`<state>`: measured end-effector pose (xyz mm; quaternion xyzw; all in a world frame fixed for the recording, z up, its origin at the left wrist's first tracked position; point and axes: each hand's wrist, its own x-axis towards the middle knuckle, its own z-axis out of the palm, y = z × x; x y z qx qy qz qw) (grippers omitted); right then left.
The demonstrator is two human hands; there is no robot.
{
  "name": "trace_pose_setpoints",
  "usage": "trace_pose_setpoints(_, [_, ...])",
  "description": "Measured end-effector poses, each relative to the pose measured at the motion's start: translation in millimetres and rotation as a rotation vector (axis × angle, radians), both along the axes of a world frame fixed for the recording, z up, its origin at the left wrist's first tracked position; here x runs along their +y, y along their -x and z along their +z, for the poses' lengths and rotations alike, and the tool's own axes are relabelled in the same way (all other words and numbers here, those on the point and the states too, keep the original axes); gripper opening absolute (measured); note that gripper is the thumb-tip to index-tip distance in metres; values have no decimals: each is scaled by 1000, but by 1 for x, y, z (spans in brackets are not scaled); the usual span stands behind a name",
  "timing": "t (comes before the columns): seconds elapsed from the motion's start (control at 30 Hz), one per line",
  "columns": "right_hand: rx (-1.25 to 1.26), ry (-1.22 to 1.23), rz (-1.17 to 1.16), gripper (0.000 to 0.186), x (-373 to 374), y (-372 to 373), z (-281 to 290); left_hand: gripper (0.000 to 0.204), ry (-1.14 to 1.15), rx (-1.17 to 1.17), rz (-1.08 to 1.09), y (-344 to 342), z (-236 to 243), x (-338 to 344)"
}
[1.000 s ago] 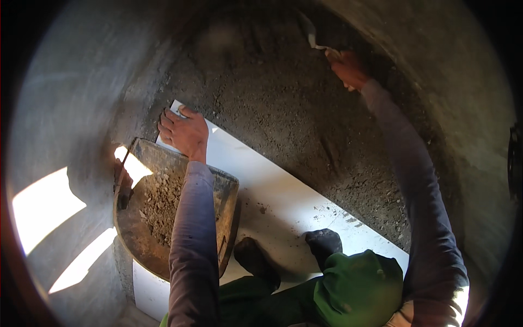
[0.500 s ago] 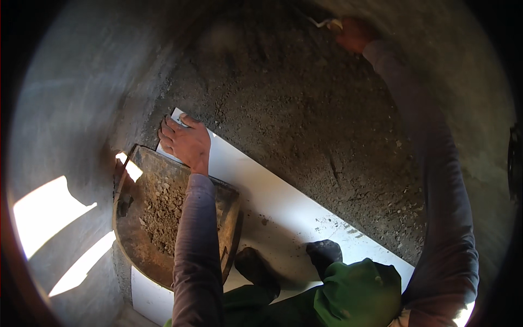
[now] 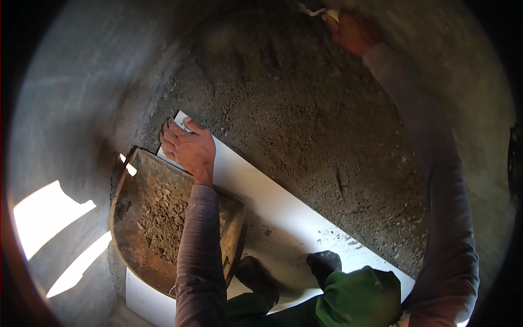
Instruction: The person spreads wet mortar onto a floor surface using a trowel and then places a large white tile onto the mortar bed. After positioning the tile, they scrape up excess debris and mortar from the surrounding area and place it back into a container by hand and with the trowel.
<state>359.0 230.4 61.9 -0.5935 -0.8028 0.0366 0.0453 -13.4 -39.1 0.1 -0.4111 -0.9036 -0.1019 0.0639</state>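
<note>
My left hand (image 3: 190, 148) lies flat on the far left end of a white board (image 3: 267, 193), fingers stretched out. At the far top, my right hand (image 3: 357, 35) is wrapped round the pale handle of a trowel (image 3: 333, 14). The trowel's bent metal neck shows, but its blade is lost in blur and shadow. Around it spreads a bed of dark, crumbly mortar (image 3: 294, 120). Below my left forearm sits a worn, curved pan (image 3: 126, 229), partly hidden by that arm, with a heap of loose grey mortar (image 3: 163, 218) in it.
A curved grey wall (image 3: 71, 120) rises round the floor, with bright sunlight patches (image 3: 52, 210) at left. My dark shoes (image 3: 324, 264) stand on the white boarding, and my green-clad knee (image 3: 359, 297) is at the lower right.
My right hand and the trowel have shifted slightly up and left. My left hand stays on the board; the whole view has shifted a little.
</note>
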Motion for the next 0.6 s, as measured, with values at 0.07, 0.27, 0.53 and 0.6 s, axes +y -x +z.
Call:
trace_pose_setpoints(0.07, [90, 78, -79, 47, -18, -4, 0, 62, 28, -14, -4, -2, 0, -9])
trace_pose_setpoints(0.27, [-54, 11, -62, 50, -35, -37, -19, 62, 38, 11, 18, 2, -14, -14])
trace_pose_setpoints(0.53, [990, 521, -80, 41, -92, 55, -14, 61, -37, 40, -44, 11, -9, 0])
trace_pose_setpoints(0.6, [1172, 827, -178, 42, -96, 85, -2, 64, -20, -51, -61, -1, -13, 3])
